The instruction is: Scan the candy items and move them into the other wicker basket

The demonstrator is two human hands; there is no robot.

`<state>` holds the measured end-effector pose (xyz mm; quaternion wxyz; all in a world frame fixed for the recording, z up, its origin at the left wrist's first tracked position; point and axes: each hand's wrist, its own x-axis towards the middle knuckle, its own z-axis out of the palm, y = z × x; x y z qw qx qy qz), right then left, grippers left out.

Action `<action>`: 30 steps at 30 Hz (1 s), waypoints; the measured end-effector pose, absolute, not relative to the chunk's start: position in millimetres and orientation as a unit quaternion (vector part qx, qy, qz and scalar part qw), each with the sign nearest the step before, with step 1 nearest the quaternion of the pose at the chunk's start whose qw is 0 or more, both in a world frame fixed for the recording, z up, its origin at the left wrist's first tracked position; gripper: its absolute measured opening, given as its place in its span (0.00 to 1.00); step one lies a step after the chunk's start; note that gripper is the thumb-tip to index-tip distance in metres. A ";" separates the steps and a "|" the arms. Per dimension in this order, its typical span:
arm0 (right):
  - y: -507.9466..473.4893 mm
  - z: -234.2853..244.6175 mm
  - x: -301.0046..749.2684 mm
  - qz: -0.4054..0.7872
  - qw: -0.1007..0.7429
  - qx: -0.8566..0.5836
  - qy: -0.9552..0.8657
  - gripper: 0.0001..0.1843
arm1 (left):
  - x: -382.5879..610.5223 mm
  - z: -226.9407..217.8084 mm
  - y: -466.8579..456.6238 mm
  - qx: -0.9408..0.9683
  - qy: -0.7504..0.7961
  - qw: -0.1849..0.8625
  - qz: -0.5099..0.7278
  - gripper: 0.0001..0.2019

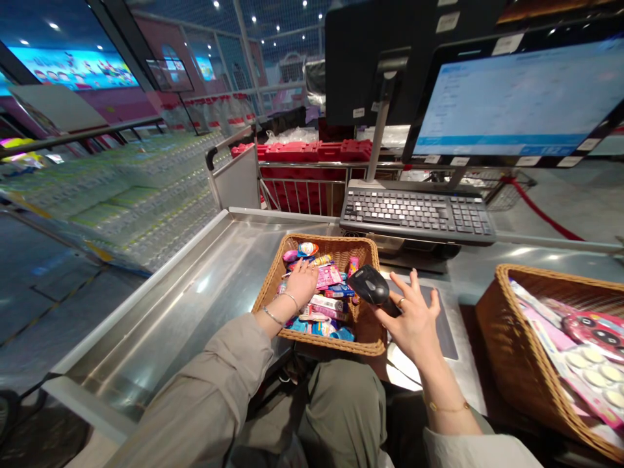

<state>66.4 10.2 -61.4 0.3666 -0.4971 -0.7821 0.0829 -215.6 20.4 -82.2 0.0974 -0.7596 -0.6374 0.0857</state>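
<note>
A wicker basket point(268, 279) full of small, brightly coloured packets stands on the metal counter in front of me. My left hand point(301, 283) reaches into it from above, fingers stretched over the packets beside a pink packet point(329, 277). Whether the fingertips touch it I cannot tell. Just below lies a white tube-like pack point(325, 303). In my right hand point(413, 315) is a black barcode scanner point(369, 285), held by its handle between thumb and palm, the other fingers spread. The scanner's head hangs over the basket's right rim.
A keyboard point(416, 211) and a lit monitor point(517, 97) stand behind the basket. At right is a second wicker basket point(511, 344) with boxed toys. The metal counter point(195, 279) has a raised edge at left. Stacked bottles point(131, 201) stand beyond it.
</note>
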 end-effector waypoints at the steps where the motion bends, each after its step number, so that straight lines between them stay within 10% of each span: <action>1: 10.0 -61.5 66.6 0.083 0.367 -0.497 -0.782 0.16 | -215.0 -81.9 19.9 -0.760 -0.637 0.100 0.084 0.26; 30: 4.1 -57.6 72.5 0.057 0.391 -0.493 -0.775 0.16 | -186.6 -47.0 8.9 -0.761 -0.615 0.205 0.014 0.21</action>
